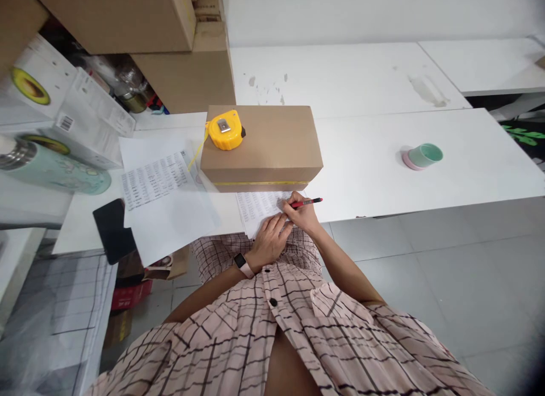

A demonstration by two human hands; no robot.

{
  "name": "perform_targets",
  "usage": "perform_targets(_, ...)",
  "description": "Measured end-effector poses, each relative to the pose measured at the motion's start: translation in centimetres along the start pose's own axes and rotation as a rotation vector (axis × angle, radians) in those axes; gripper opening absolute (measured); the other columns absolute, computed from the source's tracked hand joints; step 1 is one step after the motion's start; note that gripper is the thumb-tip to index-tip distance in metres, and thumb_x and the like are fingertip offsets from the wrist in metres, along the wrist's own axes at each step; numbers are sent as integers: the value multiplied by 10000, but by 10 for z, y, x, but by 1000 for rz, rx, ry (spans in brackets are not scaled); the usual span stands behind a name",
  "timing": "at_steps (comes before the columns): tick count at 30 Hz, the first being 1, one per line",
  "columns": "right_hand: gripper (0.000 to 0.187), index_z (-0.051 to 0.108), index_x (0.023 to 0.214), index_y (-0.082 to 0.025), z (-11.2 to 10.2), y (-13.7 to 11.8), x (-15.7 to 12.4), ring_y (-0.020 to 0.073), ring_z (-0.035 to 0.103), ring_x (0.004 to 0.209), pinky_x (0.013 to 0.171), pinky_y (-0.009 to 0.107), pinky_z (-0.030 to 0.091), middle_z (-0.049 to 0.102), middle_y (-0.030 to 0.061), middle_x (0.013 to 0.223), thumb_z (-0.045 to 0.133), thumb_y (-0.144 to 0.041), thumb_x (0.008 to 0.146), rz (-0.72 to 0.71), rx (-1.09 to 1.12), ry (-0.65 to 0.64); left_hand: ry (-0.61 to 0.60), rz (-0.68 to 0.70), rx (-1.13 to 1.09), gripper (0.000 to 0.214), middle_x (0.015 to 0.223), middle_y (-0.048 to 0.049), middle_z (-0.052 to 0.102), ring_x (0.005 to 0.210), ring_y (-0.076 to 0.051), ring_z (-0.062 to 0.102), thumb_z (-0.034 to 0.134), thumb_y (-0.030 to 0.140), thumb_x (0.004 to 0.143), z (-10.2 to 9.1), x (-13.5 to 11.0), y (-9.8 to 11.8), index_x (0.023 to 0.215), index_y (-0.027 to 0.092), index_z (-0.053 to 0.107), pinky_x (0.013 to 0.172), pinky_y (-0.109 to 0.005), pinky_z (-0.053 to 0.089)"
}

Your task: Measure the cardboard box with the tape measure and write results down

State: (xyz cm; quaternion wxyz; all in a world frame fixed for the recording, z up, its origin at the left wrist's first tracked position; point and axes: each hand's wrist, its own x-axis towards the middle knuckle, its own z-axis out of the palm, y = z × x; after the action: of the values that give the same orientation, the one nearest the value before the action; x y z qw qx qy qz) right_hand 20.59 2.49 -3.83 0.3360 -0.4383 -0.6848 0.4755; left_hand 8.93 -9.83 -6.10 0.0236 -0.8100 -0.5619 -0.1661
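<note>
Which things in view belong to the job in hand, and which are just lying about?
Likely in the job:
red pen, held in the right hand
printed sheet, steadied by the left hand
cardboard box, probably
yellow tape measure on the box, probably

Apparently just lying about:
green cup
black phone
pale green bottle

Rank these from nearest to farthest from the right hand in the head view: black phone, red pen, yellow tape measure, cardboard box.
From the right hand:
1. Red pen: held in its fingers.
2. Cardboard box: just beyond the hand.
3. Yellow tape measure: atop the box's left end.
4. Black phone: far left, at the table's front edge.
</note>
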Motion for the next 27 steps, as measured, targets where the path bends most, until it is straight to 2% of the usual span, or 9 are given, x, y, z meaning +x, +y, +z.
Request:
perform_targets(6, 307, 434, 635, -237, 0, 3, 1, 113, 377, 549, 546, 283, 336, 431, -48, 570, 650, -395, 786, -11, 26, -4, 37, 11, 21, 399, 1414, -192, 602, 1320, -322, 555, 488, 196, 968, 0, 0, 0, 1340, 102, 595, 1103, -470, 442)
perform_targets(19, 342, 437, 636, -238, 0, 3, 2, 121, 381, 566, 554, 286, 356, 450, -37, 582, 663, -439, 797, 4, 40, -4, 0, -1, -7, 426, 1441, -194, 581, 1347, -317, 534, 477, 197, 968, 1, -1, 0, 1376, 114, 569, 1108, -487, 439)
perform_targets(27, 320, 418, 631, -237, 1, 7, 3, 119, 382, 570, 569, 289, 359, 433, -41, 593, 641, -388, 805, 9, 62, 52, 29, 8, 8, 412, 1457, -201, 569, 1345, -321, 533, 486, 191, 963, 0, -1, 0, 1355, 102, 579, 1102, -478, 441)
